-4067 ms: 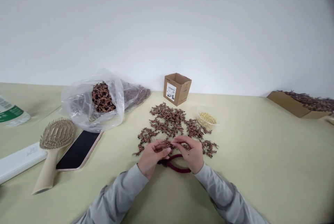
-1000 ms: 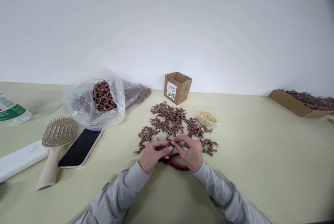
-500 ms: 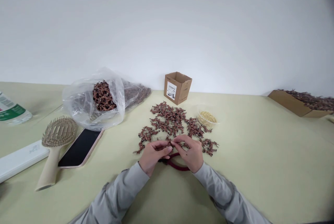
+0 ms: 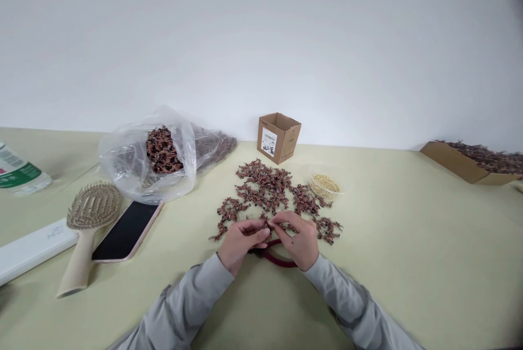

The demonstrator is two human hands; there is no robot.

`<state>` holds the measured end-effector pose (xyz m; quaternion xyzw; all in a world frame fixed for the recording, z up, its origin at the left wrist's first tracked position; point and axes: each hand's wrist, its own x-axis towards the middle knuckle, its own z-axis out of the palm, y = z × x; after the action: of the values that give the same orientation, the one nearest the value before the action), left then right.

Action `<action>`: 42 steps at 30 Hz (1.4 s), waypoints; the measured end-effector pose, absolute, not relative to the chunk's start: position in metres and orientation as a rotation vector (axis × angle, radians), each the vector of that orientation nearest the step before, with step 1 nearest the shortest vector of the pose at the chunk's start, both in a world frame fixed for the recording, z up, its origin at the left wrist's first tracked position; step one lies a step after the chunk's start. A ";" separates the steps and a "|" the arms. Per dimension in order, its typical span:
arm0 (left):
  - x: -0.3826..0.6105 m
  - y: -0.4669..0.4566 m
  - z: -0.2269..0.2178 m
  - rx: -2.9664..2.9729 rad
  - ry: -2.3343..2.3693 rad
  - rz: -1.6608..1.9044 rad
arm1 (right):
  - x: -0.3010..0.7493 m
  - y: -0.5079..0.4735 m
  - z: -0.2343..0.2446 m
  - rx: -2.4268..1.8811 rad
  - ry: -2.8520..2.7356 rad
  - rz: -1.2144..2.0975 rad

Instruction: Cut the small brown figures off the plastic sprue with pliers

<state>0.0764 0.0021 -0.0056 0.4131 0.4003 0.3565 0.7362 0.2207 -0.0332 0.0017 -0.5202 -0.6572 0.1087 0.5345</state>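
Left hand [image 4: 241, 244], right hand [image 4: 296, 241]: fingertips closed, pinching small reddish-brown piece [image 4: 266, 223]. Piece likely light, stiff, snag-prone; take by thickest part. Red-handled pliers [image 4: 274, 257] just below hands.

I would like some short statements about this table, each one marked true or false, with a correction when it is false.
The left hand and right hand pinch brown pieces at their fingertips. True.
The box lies flat on its side. False: it stands upright, open at the top.
The pliers with dark red handles lie under the hands. True.
The plastic bag holds golden grains. False: it holds brown pieces; the golden grains are in a clear tub.
The hairbrush lies left of the phone. True.
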 end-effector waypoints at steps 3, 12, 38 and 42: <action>0.076 0.002 -0.005 0.900 0.884 0.775 | 0.221 -0.033 0.001 -1.240 -1.564 0.256; 0.077 0.001 -0.003 0.888 0.901 0.767 | 0.221 -0.032 0.001 -1.237 -1.568 0.251; 0.077 -0.002 -0.005 1.000 0.888 0.832 | 0.219 -0.035 -0.005 -1.276 -1.656 0.165; 0.077 0.001 -0.006 0.957 0.915 0.905 | 0.225 -0.029 -0.009 -1.337 -1.705 0.136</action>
<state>0.0766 0.0012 -0.0059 0.4289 0.4098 0.4055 0.6955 0.2247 -0.0286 -0.0092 -0.5447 -0.6948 0.0554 0.4664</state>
